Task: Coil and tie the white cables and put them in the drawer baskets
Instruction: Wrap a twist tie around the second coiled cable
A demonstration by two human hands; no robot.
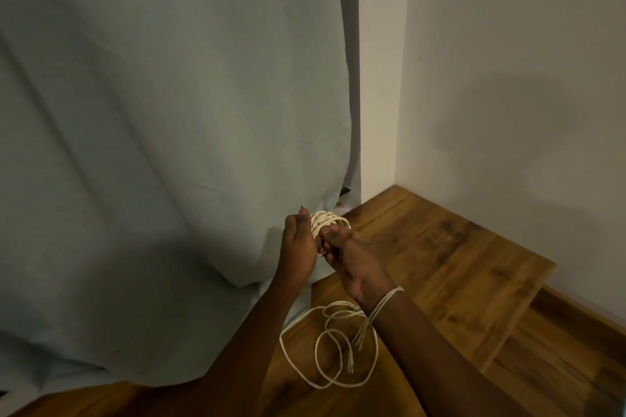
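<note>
A small coil of white cable sits between my two hands, held up in front of the pale curtain. My left hand grips the coil from the left, fingers wrapped around it. My right hand pinches the coil's near side from the right. A second white cable lies in loose loops on the wooden floor below my right forearm, its clear plug end visible. Thin white ties are wrapped around my right wrist, their ends hanging down. No drawer or basket is in view.
A large pale green curtain fills the left and bunches on the floor. White walls meet in a corner at the right. The wooden floor has a step down toward the right.
</note>
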